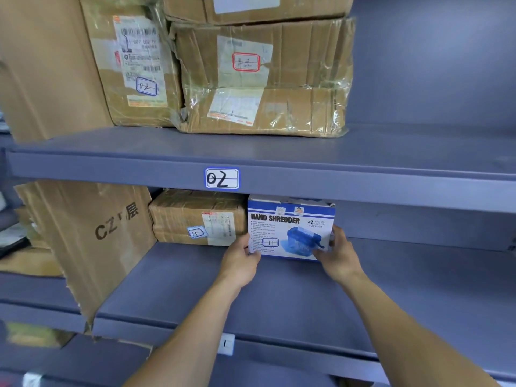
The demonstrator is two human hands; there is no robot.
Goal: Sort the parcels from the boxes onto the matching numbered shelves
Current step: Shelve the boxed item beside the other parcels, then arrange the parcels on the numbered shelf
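Closest in, the front lip of the lower shelf (279,291) has a small white tag (226,343), but only a "1" shows on it, so it can't be read in full. Further in, the person's left hand (240,261) curls round the bottom-left corner of the hand shredder box (290,227). The right hand (339,258) grips the bottom-right corner and side, so both hands are clamped on it.

The box sits dead ahead at 12 o'clock, deep on that shelf, with its long side running 9 to 3 between the hands. Neither hand looks nearer. Its front sticker (270,242) reads 11.

At its 9 o'clock, right up against it or close to it, is a brown taped parcel (195,216) that also has an 11 sticker. That looks like the right spot, so probably the only thing left is letting go. Above, at 12 o'clock, the 02 label (222,178) marks the next shelf up, with battered cartons (262,79) on it.
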